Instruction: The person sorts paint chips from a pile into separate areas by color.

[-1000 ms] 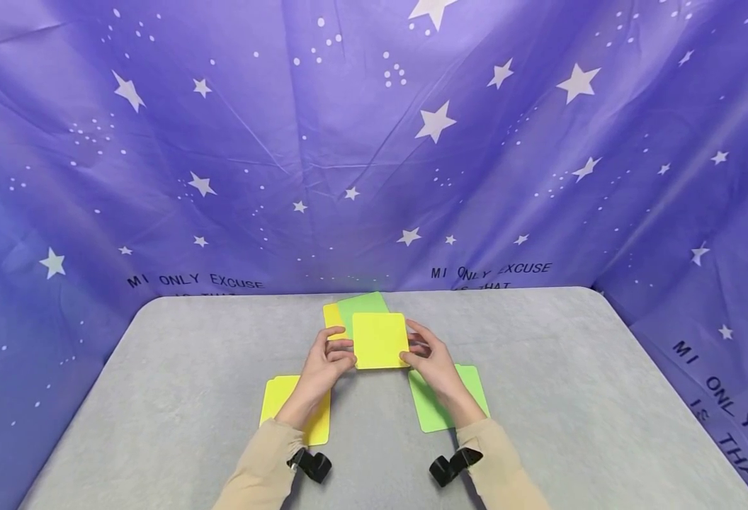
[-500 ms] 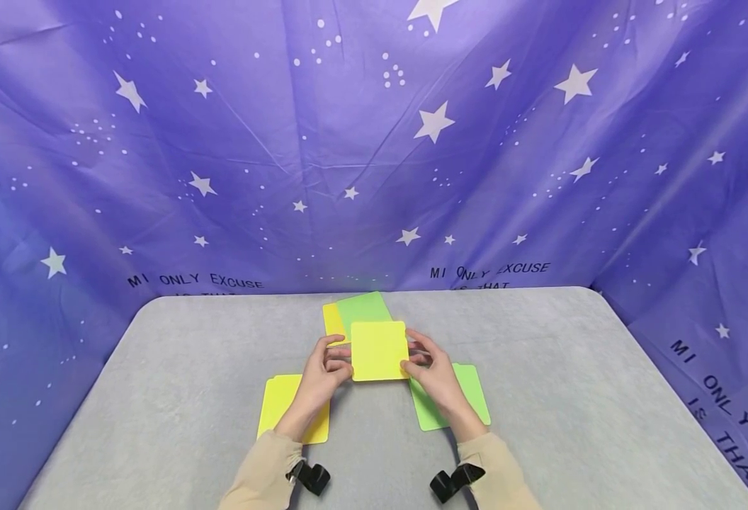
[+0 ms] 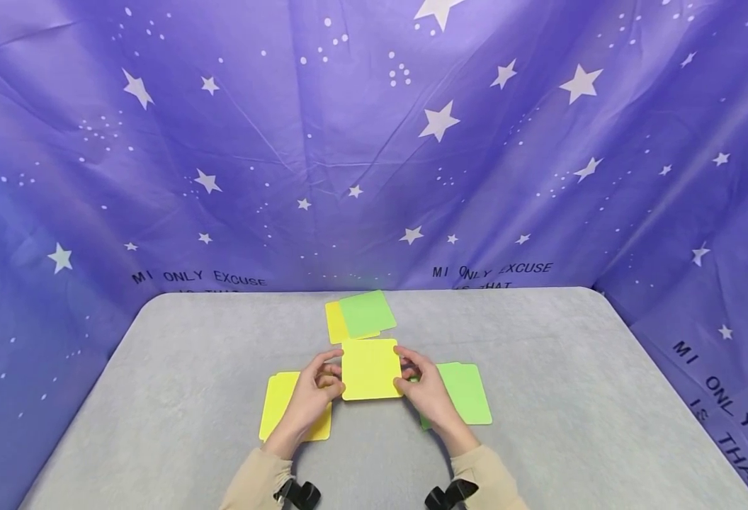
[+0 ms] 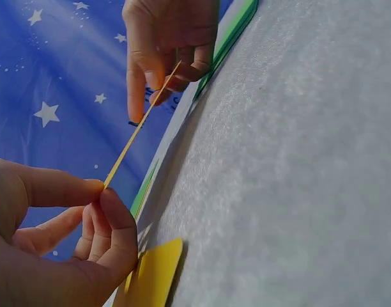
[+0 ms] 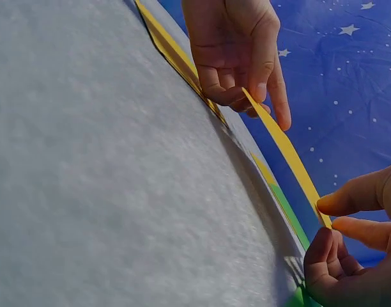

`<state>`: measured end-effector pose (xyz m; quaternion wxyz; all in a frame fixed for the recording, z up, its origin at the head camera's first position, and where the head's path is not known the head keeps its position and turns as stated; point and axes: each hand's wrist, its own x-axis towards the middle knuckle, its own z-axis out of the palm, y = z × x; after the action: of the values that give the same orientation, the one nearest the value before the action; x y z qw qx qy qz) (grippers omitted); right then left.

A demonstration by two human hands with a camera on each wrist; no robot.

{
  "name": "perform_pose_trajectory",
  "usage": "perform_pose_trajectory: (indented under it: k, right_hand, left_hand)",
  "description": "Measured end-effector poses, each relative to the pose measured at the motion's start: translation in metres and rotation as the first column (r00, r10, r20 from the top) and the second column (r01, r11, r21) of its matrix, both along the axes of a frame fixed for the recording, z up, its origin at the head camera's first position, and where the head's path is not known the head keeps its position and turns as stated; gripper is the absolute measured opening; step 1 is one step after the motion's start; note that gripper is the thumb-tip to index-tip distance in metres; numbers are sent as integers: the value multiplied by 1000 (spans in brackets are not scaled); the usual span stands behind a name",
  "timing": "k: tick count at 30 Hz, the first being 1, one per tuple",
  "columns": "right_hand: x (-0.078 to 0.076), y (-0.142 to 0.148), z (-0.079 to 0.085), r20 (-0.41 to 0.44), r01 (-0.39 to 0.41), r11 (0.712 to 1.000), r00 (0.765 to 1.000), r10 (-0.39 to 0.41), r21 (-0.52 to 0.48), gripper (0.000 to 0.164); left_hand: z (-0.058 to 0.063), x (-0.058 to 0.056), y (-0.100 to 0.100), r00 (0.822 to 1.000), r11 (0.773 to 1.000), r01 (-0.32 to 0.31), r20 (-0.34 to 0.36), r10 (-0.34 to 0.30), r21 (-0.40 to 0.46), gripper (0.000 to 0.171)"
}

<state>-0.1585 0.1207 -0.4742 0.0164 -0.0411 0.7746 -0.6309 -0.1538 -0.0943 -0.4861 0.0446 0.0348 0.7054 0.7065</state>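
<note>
A yellow square card (image 3: 371, 370) is held up off the table between both hands, in the middle of the head view. My left hand (image 3: 313, 391) pinches its left edge between thumb and fingers. On the opposite edge my right hand (image 3: 426, 394) has a similar pinch. Both wrist views show the thin card (image 4: 135, 137) nearly edge-on, above the table surface. Under the left forearm lies a yellow card stack (image 3: 277, 404), partly covered by that hand. The green card stack (image 3: 468, 393) lies beneath the right hand's outer side.
Behind the held card, a green card (image 3: 369, 314) lies over a yellow card (image 3: 336, 324) near the far edge of the grey table (image 3: 189, 354). A purple star-patterned cloth (image 3: 348, 142) hangs at the back and sides. Black wrist cameras (image 3: 450, 494) sit on both sleeves.
Both hands have drawn the held yellow card nearer the body and slightly left. More of the green and yellow cards behind it now shows.
</note>
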Motion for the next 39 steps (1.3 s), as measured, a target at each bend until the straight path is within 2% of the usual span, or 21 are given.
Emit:
perform_pose_trajectory:
  k: [7, 15, 25, 34, 39]
  right_hand:
    - [5, -8, 0, 8, -18, 999, 1000, 18, -29, 52]
    - [11, -19, 4, 33, -62, 996, 997, 64, -69, 53]
    - [16, -37, 4, 13, -149, 985, 989, 150, -83, 52]
    - [16, -52, 1, -27, -178, 984, 984, 178, -14, 50]
    - [18, -59, -1, -31, -198, 980, 980, 197, 0, 50]
  left_hand:
    - [5, 8, -11, 996, 999, -14, 85, 11, 35, 57]
    - [10, 16, -29, 991, 997, -18, 134, 7, 78, 59]
    - [16, 26, -53, 985, 999, -22, 172, 14, 42, 59]
    - [19, 32, -70, 980, 999, -19, 197, 11, 42, 62]
    - [17, 35, -78, 979, 1000, -23, 202, 22, 7, 62]
